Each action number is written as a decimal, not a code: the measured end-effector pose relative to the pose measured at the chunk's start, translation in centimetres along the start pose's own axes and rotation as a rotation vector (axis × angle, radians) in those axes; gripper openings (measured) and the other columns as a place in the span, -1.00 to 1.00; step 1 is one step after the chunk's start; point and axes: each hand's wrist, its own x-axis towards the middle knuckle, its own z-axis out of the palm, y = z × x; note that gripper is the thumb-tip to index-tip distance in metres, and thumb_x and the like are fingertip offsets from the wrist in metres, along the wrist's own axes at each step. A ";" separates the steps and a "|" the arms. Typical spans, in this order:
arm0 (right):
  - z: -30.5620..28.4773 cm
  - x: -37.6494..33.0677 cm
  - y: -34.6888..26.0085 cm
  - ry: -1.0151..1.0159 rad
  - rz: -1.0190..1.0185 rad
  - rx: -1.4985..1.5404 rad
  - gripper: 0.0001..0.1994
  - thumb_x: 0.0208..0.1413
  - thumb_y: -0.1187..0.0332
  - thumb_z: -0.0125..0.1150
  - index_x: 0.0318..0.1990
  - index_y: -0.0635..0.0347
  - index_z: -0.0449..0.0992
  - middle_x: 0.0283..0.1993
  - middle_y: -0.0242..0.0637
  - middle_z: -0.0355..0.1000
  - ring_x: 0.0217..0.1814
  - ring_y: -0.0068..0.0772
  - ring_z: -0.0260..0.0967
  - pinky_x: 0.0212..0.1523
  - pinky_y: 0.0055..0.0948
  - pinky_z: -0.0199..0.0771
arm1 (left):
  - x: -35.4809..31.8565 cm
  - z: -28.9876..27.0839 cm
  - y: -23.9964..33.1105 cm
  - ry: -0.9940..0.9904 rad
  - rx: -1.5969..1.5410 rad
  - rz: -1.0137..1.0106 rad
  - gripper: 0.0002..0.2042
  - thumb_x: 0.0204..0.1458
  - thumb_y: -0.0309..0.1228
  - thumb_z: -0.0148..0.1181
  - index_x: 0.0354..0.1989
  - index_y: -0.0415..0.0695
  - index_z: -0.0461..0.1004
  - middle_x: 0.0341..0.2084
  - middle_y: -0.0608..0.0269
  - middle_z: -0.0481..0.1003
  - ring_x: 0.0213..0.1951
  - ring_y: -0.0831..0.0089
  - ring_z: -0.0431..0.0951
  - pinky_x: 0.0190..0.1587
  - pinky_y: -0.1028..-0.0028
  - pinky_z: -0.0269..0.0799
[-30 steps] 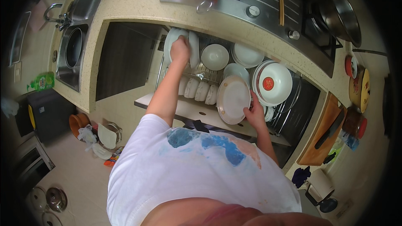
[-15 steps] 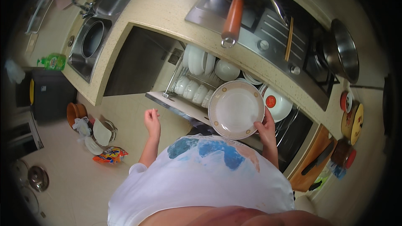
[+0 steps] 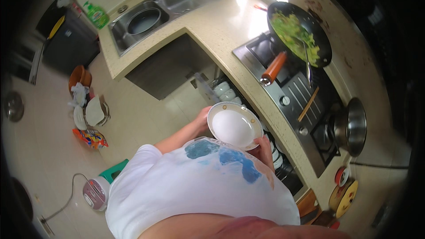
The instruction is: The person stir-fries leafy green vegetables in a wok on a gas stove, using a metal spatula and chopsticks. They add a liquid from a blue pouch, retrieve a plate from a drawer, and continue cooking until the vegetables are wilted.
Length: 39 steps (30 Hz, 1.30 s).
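A white plate [image 3: 234, 127] with a patterned beige rim is held in front of my shirt, tilted a little. My right hand [image 3: 264, 149] grips its right edge, the thumb on the rim. My left hand [image 3: 203, 118] is at the plate's left edge, its fingers hidden behind the plate, so I cannot tell whether it grips it. Beyond the plate, the dish drawer [image 3: 206, 89] stands partly out under the counter. White bowls [image 3: 225, 89] show inside it; the plate covers much of it.
A black wok [image 3: 325, 46] with green food, a spatula [image 3: 309, 73] and an orange handle sits on the stove [image 3: 290, 90]. Chopsticks [image 3: 308, 104] and a steel pot [image 3: 354, 126] are nearby. The sink [image 3: 164, 17] holds a round pan. A rice cooker [image 3: 95, 193] stands on the left.
My view has turned right. The left hand has moved from free air to the plate's left edge. The plate is more tilted in my right hand, and less of the drawer shows.
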 end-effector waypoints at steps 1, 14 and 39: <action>0.5 0.5 -0.1 -0.037 0.004 -0.003 -0.51 -0.10 0.48 -0.07 0.09 0.39 0.17 -0.06 -0.01 0.33 -0.06 -0.10 0.40 -0.11 -0.14 0.53 | 0.9 0.6 0.7 -0.081 -0.028 -0.027 -0.84 0.12 -0.39 0.06 -0.25 -0.23 0.46 -0.36 0.16 0.52 -0.32 0.43 0.54 -0.26 0.47 0.50; 9.2 11.9 -0.9 -0.106 -0.034 -0.084 -0.47 -0.17 0.55 -0.10 0.08 0.44 0.19 -0.06 0.00 0.34 -0.12 -0.19 0.43 -0.17 -0.36 0.54 | 0.9 -9.1 20.3 0.421 0.230 0.580 -0.89 0.07 -0.47 0.10 -0.29 -0.22 0.49 -0.55 0.32 0.48 -0.55 0.62 0.44 -0.50 0.65 0.38; 22.2 32.9 -5.7 0.376 -0.274 0.011 -0.68 -0.06 0.57 -0.05 -0.07 0.27 0.27 -0.26 -0.24 0.38 -0.40 -0.47 0.43 -0.57 -0.57 0.54 | 14.6 -31.5 52.1 1.001 1.097 0.931 -0.86 -0.12 -0.30 0.27 -0.46 -0.09 0.61 -0.27 0.04 0.54 -0.12 0.19 0.50 -0.05 0.35 0.37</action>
